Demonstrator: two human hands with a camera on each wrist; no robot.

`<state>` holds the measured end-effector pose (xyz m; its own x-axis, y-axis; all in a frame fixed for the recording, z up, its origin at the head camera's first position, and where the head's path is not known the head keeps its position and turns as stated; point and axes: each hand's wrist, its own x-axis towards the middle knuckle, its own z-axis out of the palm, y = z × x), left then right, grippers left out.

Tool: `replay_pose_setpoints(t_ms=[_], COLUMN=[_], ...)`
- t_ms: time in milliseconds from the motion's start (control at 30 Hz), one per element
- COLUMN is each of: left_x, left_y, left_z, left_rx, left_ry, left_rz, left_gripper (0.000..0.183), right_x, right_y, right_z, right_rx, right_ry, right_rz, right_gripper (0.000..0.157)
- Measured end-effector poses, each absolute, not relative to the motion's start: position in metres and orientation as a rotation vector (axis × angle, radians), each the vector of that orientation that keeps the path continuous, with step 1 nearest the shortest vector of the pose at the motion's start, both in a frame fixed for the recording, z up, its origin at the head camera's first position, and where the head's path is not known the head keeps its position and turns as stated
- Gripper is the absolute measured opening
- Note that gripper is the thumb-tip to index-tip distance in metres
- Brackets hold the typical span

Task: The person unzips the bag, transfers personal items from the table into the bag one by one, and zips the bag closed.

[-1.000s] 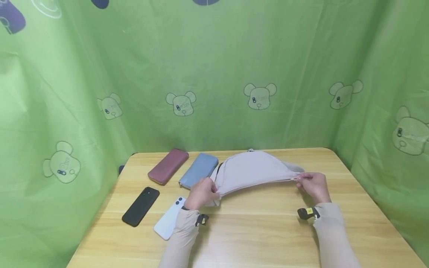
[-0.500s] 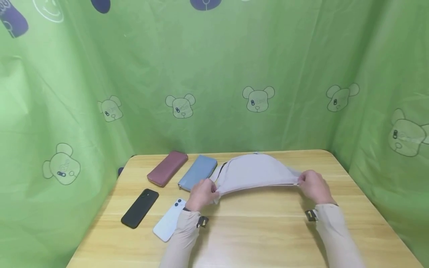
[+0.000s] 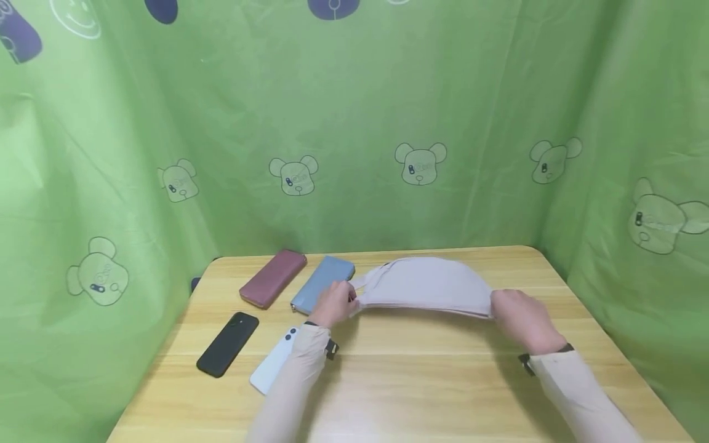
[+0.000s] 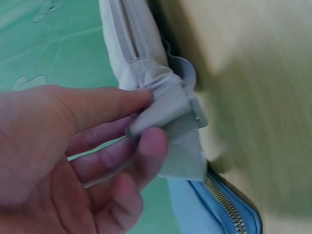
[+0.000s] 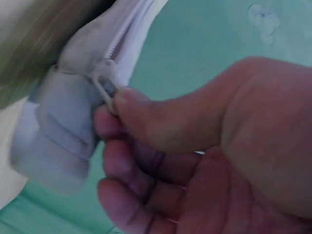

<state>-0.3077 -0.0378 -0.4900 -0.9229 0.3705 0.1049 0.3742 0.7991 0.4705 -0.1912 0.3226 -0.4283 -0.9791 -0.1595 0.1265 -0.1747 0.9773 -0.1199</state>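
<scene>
A pale grey waist bag (image 3: 429, 283) is stretched between both hands above the table, its curved side facing the back. At its left end, the left hand (image 3: 334, 303) pinches the fabric; the left wrist view shows thumb and fingers on a folded strap end (image 4: 163, 109), just past the end of the zipper (image 4: 129, 31). My right hand (image 3: 523, 317) is at the other end. Close up in the right wrist view, its thumb and forefinger pinch the zipper pull (image 5: 103, 88), with the other fingers curled beneath. In the head view that hand hides the pull.
Left of the bag lie a blue zip wallet (image 3: 324, 283) and a dark red wallet (image 3: 274, 278). Nearer are a black phone (image 3: 228, 344) and a light blue phone (image 3: 274, 362), partly covered by the left sleeve. A green curtain (image 3: 354, 92) surrounds the wooden table (image 3: 421, 387).
The right hand has shifted slightly right and nearer, turning so its back faces the head camera. The bag's left end is drawn up a little by the left hand. Wallets and phones stay put.
</scene>
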Motion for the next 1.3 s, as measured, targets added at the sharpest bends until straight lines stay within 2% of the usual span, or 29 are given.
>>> replay_pose_setpoints(t_ms=[167, 400, 633, 733, 1033, 1300], left_x=[-0.322, -0.340, -0.352, -0.355, -0.361, -0.363], left_y=[-0.038, -0.033, -0.028, -0.026, -0.018, -0.018], left_z=[-0.492, -0.495, -0.501, -0.502, -0.511, -0.517], left_rx=[-0.686, -0.769, -0.727, -0.698, -0.595, -0.643], left_ry=[-2.912, -2.862, -2.838, -2.846, -2.853, -2.827], left_rz=[-0.715, -0.657, -0.593, -0.586, -0.510, -0.494], left_gripper=[0.006, 0.008, 0.013, 0.013, 0.009, 0.011], right_x=[-0.174, -0.155, -0.139, -0.134, -0.126, -0.123], right_y=[0.304, 0.279, 0.250, 0.237, 0.199, 0.180], right_z=[-0.427, -0.431, -0.439, -0.443, -0.450, -0.457], right_rx=[0.368, 0.520, 0.650, 0.688, 0.642, 0.645], right_ry=[-2.977, -2.881, -2.840, -2.864, -3.081, -3.116], right_rz=[0.110, -0.015, -0.082, -0.082, 0.063, 0.046], right_gripper=[0.026, 0.024, 0.031, 0.030, 0.021, 0.021])
